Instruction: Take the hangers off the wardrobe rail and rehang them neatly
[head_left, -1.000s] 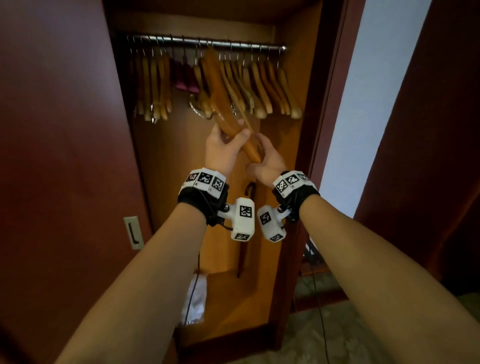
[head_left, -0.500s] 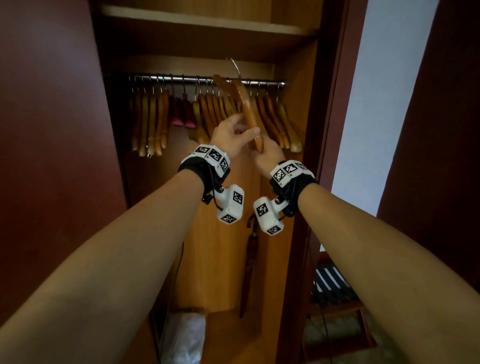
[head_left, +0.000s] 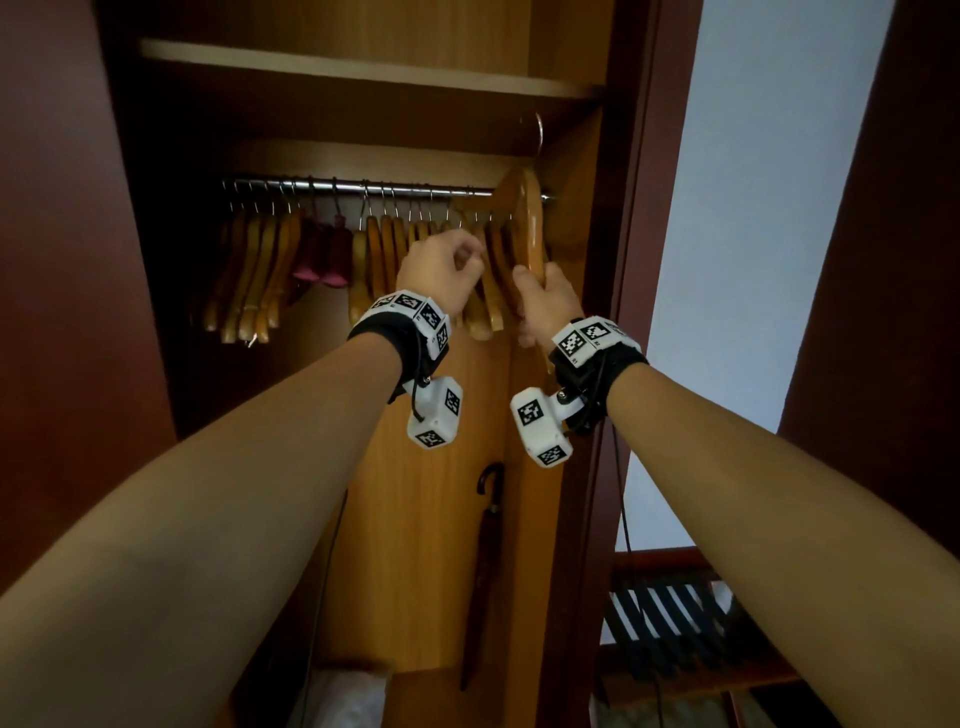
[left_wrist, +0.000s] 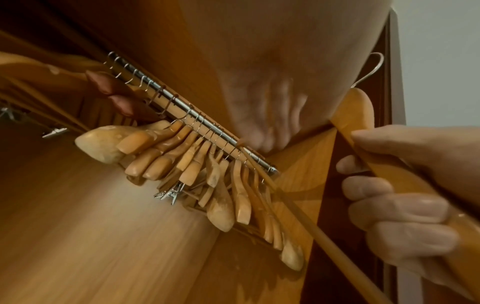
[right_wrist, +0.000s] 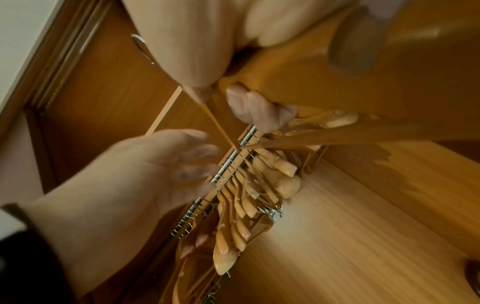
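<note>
A metal rail crosses the wardrobe and carries several wooden hangers plus two dark pink padded ones. My right hand grips the lower arm of one wooden hanger, held up at the rail's right end. Its hook stands above the rail, off it. In the left wrist view the right hand's fingers wrap this hanger. My left hand holds nothing and hovers by the hung hangers. The right wrist view shows the left hand relaxed beside the rail.
A shelf runs just above the rail. The wardrobe's side panel is right next to the held hanger. A dark umbrella leans inside, and a white bag lies at the bottom. A slatted rack stands outside at the lower right.
Both hands rose and moved right with the hanger to the rail's right end. My left hand let go of it; only the right hand holds it now.
</note>
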